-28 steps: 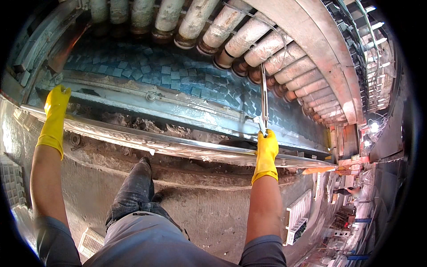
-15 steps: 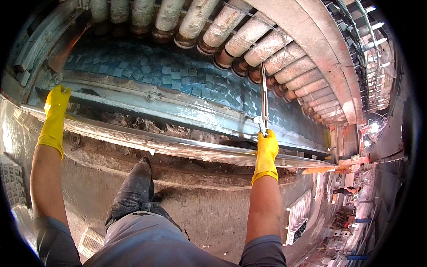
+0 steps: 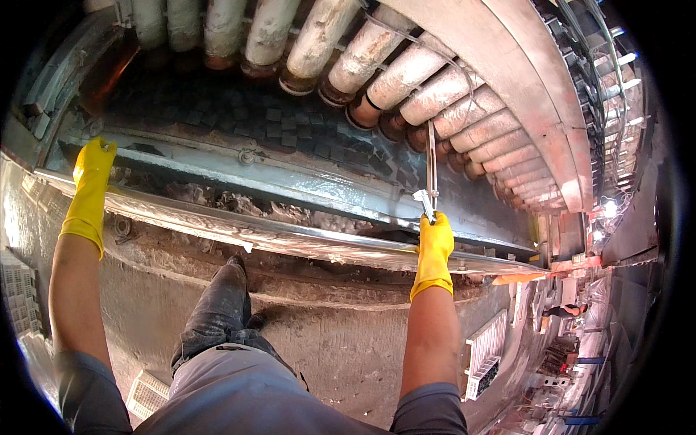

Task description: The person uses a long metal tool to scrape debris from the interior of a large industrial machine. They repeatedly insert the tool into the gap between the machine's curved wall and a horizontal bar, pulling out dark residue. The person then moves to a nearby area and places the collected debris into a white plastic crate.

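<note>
My left hand point(image 3: 93, 168), in a yellow rubber glove, reaches over the metal rail point(image 3: 341, 237) at its left end. Its fingers are curled closed, and whatever they grip cannot be made out. Farther right, my right hand point(image 3: 435, 243), gloved the same way, closes around the near end of a long metal tool point(image 3: 432, 163). Two slim bars side by side, like tongs, make up the tool, with a short silver piece sticking out to the left near my fingers. It points away from me, over a dark bed of small square pieces point(image 3: 279, 130), toward thick cylinders.
Thick crusted cylinders point(image 3: 319, 40) stand in a curved row under a pale curved beam point(image 3: 500, 65). Rubble point(image 3: 272, 210) lies behind the rail. Plastic crates point(image 3: 487, 351) sit on the floor point(image 3: 348, 348) at the right and lower left point(image 3: 148, 395). Another person point(image 3: 565, 310) is far right.
The bed of square pieces has gone from bright blue to dark. The cylinders and curved beam have shifted slightly down in the picture, the left ones also leftward. Both hands stay nearly where they were.
</note>
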The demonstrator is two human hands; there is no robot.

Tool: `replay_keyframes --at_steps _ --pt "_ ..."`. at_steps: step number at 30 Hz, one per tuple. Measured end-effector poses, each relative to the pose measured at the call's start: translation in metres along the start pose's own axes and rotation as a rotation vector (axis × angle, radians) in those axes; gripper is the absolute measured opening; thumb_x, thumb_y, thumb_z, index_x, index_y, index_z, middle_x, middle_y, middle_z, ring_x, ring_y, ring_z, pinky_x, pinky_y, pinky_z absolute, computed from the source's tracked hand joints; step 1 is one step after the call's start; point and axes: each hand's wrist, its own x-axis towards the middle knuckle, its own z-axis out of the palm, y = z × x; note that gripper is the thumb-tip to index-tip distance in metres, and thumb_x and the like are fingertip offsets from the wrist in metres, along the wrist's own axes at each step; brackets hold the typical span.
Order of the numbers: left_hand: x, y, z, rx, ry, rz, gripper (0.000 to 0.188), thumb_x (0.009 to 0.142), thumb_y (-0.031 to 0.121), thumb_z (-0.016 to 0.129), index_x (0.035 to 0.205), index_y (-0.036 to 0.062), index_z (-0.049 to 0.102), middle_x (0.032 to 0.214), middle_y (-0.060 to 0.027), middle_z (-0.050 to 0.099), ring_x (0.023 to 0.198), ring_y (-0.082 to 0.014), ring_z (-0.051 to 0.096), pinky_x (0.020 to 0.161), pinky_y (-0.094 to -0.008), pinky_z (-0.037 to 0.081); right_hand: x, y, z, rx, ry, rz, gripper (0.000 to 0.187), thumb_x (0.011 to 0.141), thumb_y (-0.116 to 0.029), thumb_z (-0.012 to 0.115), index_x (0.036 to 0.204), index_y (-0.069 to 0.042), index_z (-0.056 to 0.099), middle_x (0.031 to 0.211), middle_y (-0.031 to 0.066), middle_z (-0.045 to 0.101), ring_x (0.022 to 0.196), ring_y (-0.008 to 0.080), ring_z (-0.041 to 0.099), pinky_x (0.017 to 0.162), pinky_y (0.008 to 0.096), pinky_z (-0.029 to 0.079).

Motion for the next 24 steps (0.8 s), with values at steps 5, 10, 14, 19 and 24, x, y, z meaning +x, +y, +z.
replay_keyframes --at_steps 5,10,14,19,24 --pt "0.013 0.018 -0.004 -0.039 -0.052 -0.040 0.046 0.091 0.042 0.071 0.119 0.0058 0.070 0.118 -0.0191 0.073 0.113 -0.0382 0.068 0.095 -0.0449 0.053 0.014 -0.014 -0.001 0.005 -0.015 0.011 0.044 0.095 -0.035 0.071 0.134 -0.016 0.063 0.105 0.0085 0.074 0.084 0.0271 0.074 0.059 0.0380 0.064" --pt "0.027 0.022 0.003 0.028 0.003 0.010 0.044 0.092 0.041 0.071 0.118 0.0060 0.070 0.118 -0.0186 0.073 0.112 -0.0386 0.068 0.094 -0.0452 0.053 0.023 -0.028 -0.002 -0.028 -0.022 0.007 0.046 0.095 -0.035 0.072 0.136 -0.016 0.063 0.109 0.0098 0.074 0.087 0.0284 0.075 0.059 0.0385 0.064" --pt "0.034 0.028 0.001 0.024 -0.031 0.011 0.044 0.092 0.041 0.071 0.119 0.0063 0.070 0.118 -0.0185 0.073 0.113 -0.0389 0.068 0.094 -0.0453 0.053 0.028 -0.034 -0.003 -0.052 -0.020 -0.003 0.046 0.095 -0.034 0.072 0.136 -0.016 0.062 0.110 0.0104 0.074 0.087 0.0295 0.075 0.059 0.0387 0.064" --pt "0.040 0.037 -0.001 0.031 -0.037 0.010 0.046 0.092 0.042 0.071 0.120 0.0065 0.070 0.119 -0.0185 0.073 0.114 -0.0388 0.067 0.095 -0.0454 0.052 0.036 -0.040 -0.001 -0.044 -0.012 0.000 0.045 0.095 -0.036 0.071 0.135 -0.016 0.063 0.109 0.0114 0.075 0.085 0.0307 0.075 0.059 0.0396 0.064" --pt "0.040 0.051 -0.005 0.031 -0.054 -0.011 0.047 0.092 0.041 0.071 0.122 0.0061 0.070 0.120 -0.0184 0.073 0.115 -0.0386 0.067 0.096 -0.0453 0.052 0.043 -0.040 0.004 -0.013 0.039 -0.038 0.039 0.095 -0.036 0.069 0.127 -0.013 0.067 0.083 0.0064 0.070 0.066 0.0196 0.068 0.053 0.0362 0.059"
